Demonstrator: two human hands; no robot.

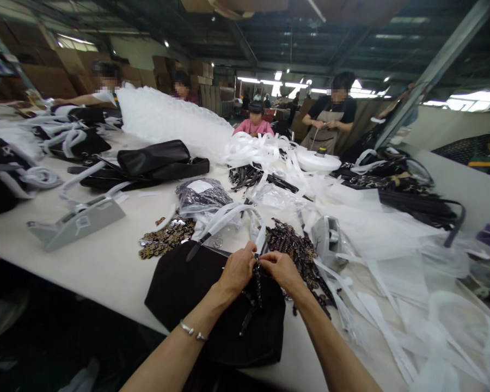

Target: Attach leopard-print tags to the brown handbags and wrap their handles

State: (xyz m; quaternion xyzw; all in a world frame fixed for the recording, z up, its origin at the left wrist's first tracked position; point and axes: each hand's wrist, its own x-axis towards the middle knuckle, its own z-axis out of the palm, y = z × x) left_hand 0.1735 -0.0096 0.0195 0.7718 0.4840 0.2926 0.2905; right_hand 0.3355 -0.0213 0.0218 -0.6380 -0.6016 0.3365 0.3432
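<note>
A black handbag (183, 305) lies at the table's front edge, its handles (224, 214) wrapped in white material. Over its upper right part, my left hand (237, 270) and my right hand (285, 270) meet fingertip to fingertip at the foot of a handle. Both are closed in a pinch at the top of a dark beaded tassel (258, 291), whose strands hang down over the bag. The exact fastening between the fingers is too small to make out. Right of the bag lies a pile of similar dark beaded strands (291, 247); behind it is a heap of bronze-coloured discs (169, 237).
A grey tape dispenser (85, 223) stands on the left of the white table (118, 272), another dispenser (326, 239) on the right. Black bags (155, 163), a plastic bag of dark pieces (204, 196) and white strips (375, 310) surround the work. Several people work beyond.
</note>
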